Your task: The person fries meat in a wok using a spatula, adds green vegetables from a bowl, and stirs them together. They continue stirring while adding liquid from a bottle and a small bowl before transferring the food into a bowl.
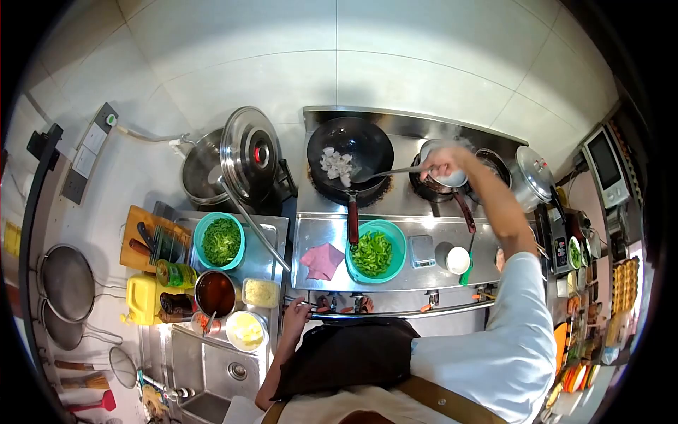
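Observation:
My right hand (443, 162) grips the handle of a metal cooking spatula (392, 172), its working end low inside the black wok (374, 134). Pale chunks of food (336, 167) lie in the left part of the wok, close to the spatula's tip. The wok's reddish-brown handle (352, 220) points towards me. My left hand (296, 311) is at the front rail of the stove, fingers loosely bent and apart, holding nothing visible. Directly before me, a turquoise bowl (401, 247) contains cut green peppers (372, 254), and a pink cloth (322, 261) lies beside it.
Behind my right hand a steaming pot (452, 178) stands on another burner. A lidded steel pot (533, 177) is farther right. At left are a large open pot (205, 169), a bowl of chopped greens (222, 241), a dark sauce pot (215, 293) and a sink (201, 367).

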A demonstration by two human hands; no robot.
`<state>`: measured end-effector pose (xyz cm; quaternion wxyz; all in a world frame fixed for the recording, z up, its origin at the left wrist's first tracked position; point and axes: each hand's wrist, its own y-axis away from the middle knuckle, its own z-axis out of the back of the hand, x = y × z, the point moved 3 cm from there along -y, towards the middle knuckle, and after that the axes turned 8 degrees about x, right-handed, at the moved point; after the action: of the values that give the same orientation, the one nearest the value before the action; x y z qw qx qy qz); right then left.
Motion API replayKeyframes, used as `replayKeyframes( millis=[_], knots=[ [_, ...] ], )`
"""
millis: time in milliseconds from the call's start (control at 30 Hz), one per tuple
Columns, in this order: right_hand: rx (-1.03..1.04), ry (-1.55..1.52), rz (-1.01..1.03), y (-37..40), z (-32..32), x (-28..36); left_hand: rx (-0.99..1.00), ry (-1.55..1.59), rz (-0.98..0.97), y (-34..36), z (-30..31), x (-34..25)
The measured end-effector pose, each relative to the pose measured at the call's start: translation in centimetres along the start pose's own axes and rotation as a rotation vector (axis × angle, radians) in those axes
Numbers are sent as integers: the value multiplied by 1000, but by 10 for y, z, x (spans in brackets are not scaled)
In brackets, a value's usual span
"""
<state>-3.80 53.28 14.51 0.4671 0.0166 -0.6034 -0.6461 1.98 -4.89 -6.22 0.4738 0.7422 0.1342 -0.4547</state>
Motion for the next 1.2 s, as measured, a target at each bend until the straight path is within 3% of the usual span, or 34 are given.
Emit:
replayKeyframes(
  millis=[33,67,133,167,233,300,333,400,433,500,567,667,967,1100,1200],
  knots=[
    [11,-251,4,-30,-17,-22,-21,51,-17,2,-2,-3],
    [116,-531,139,-34,-53,-15,-25,52,-23,3,-2,-5],
    [2,-1106,162,-105,-107,-29,-35,25,-34,6,-5,-7],
    [-240,-1093,171,-125,-132,-20,-41,27,-38,8,-8,-8],
    [-152,-1259,233,-141,-157,5,-27,-24,7,12,-13,-12],
    [-375,-1266,405,-156,-161,8,4,-62,3,9,-13,-11],
    [-379,-1278,409,-160,-160,3,41,-89,-1,9,-13,-9],
    [-704,-926,340,-154,-142,-9,35,-110,-4,8,-11,-9],
    [-711,-930,340,-149,-136,-14,23,-118,-7,8,-11,-11],
    [-1192,28,128,-120,-122,-18,12,-144,17,8,-9,-9],
    [-1204,48,36,-87,-130,-3,-16,-134,11,5,-6,1],
    [-1166,431,-57,-71,-148,2,21,-156,16,0,-12,4],
    [-1023,446,-163,-10,-209,10,16,-17,-34,-7,-17,-1],
    [-878,381,-142,-50,-187,6,42,-86,7,-10,-27,0],
    [-978,253,-125,-52,-167,15,93,-177,-10,-13,-36,-12]
  ],
)
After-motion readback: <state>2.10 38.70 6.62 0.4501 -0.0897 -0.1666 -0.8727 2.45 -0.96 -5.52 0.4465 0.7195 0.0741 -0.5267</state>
